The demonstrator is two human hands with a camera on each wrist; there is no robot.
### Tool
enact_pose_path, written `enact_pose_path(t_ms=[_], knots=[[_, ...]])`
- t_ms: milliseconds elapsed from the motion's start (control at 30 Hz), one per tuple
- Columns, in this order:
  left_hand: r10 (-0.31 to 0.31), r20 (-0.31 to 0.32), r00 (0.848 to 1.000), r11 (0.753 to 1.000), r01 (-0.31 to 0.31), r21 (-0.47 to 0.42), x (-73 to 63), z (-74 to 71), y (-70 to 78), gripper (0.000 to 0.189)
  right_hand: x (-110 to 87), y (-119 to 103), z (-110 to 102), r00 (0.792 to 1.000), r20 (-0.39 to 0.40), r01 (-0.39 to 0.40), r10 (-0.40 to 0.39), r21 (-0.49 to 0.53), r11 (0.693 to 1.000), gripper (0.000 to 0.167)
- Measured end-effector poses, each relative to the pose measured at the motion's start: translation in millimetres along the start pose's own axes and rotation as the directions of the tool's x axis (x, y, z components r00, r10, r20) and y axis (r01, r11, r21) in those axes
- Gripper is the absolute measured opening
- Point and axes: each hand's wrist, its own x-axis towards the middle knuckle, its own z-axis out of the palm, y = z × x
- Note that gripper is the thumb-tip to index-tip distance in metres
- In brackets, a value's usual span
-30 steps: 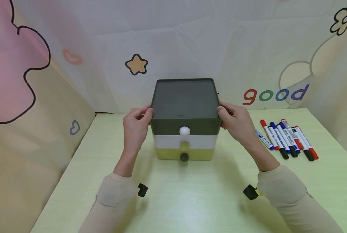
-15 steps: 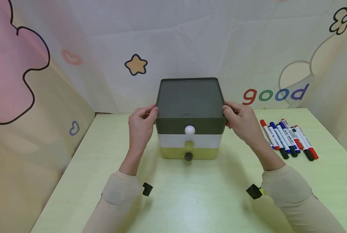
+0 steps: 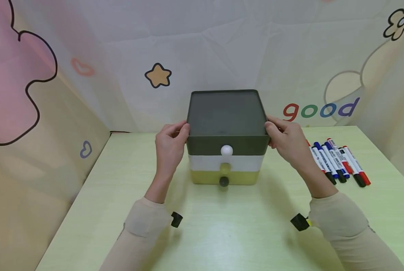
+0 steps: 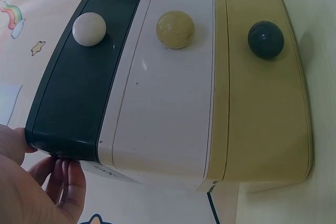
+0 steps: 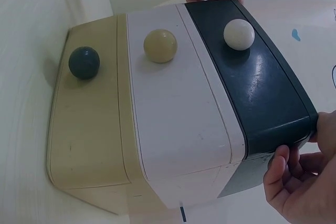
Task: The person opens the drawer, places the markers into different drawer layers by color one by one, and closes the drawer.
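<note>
Between left hand (image 3: 169,148) and right hand (image 3: 291,143): box (image 3: 242,163), upright. Thumbs (image 3: 183,133) and fingers (image 5: 275,174) pinch opposite sides of dark top tier (image 3: 206,145). Markers (image 3: 332,161) on table (image 3: 222,229), at right.

In the head view, lower centre left room to pass over the table (image 3: 229,233) between the sleeves (image 3: 145,216); the box (image 3: 228,128) blocked the middle, markers (image 3: 334,161) the right, the backdrop (image 3: 215,56) the top.

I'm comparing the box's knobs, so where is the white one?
In the head view, just right of centre, the white knob sits on the front of the dark green top section, above the yellow knob.
</note>
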Motion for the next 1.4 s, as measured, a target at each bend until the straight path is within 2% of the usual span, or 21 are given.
enact_pose_path(t_ms=[433, 867, 1233, 1400], knots=[[0.029, -0.007, 1.000, 0.999, -0.029, 0.015, 0.1, 9.0, -1.1, 0.027, 0.1, 3, -7, 1.000, 0.003, -0.016, 0.017, -0.012, 1.000, 0.051], [0.032, -0.009, 0.999, 0.999, -0.032, 0.012, -1.3, 16.3, -0.5, 0.029, 1.7, 7, -13, 1.000, 0.002, -0.013, 0.013, -0.020, 1.000, 0.051], [0.055, -0.004, 0.998, 0.998, -0.055, 0.003, -1.8, 21.0, -2.5, 0.028, 2.3, 9, -14, 0.999, -0.019, -0.034, 0.034, 0.006, 0.999, 0.052], [0.044, 0.001, 0.999, 0.999, -0.044, 0.002, -1.5, 21.3, -1.5, 0.029, 3.7, 10, -14, 0.999, -0.028, -0.029, 0.029, 0.013, 0.999, 0.052]])
